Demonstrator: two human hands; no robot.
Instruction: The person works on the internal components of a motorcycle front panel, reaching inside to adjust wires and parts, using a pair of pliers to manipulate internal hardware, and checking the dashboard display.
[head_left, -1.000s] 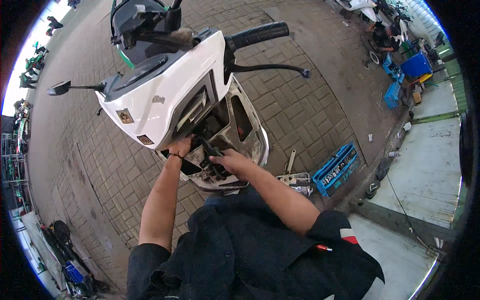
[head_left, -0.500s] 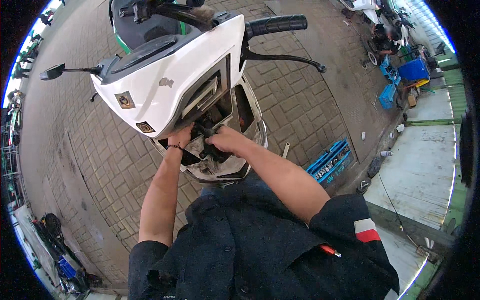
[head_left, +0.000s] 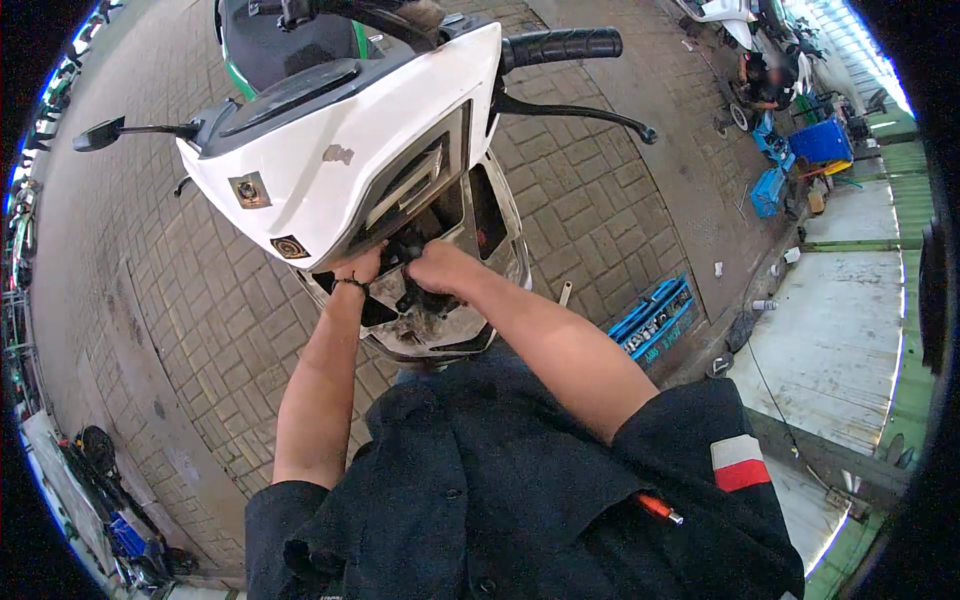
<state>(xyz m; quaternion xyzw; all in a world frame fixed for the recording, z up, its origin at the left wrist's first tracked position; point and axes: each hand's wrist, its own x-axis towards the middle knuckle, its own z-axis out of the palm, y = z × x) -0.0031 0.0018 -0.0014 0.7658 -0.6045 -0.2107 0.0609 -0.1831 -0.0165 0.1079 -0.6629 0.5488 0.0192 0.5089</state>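
The white front of a motor scooter (head_left: 340, 160) rises before me, its handlebar cover above my hands. Below that cover, both hands reach into the opening of the front body. My left hand (head_left: 360, 268), with a dark bracelet at the wrist, goes under the cover's lower edge, which hides its fingers. Close to its right, my right hand (head_left: 443, 270) is closed, fingers curled against dark parts inside; what it grips is hidden. Just beneath the hands sits a black part (head_left: 425, 300), on the dirty white lower front panel (head_left: 440, 330).
A black grip (head_left: 565, 46) and brake lever (head_left: 580, 112) stick out at upper right; a mirror (head_left: 100, 135) at left. On the paving lies an open blue toolbox (head_left: 655, 320) with tools. Farther right, a person (head_left: 770, 82) crouches by another scooter, near blue crates (head_left: 820, 142).
My right hand has shifted slightly up and left, closer to the left hand. More of the black part beneath it shows. The left hand stays nearly in place.
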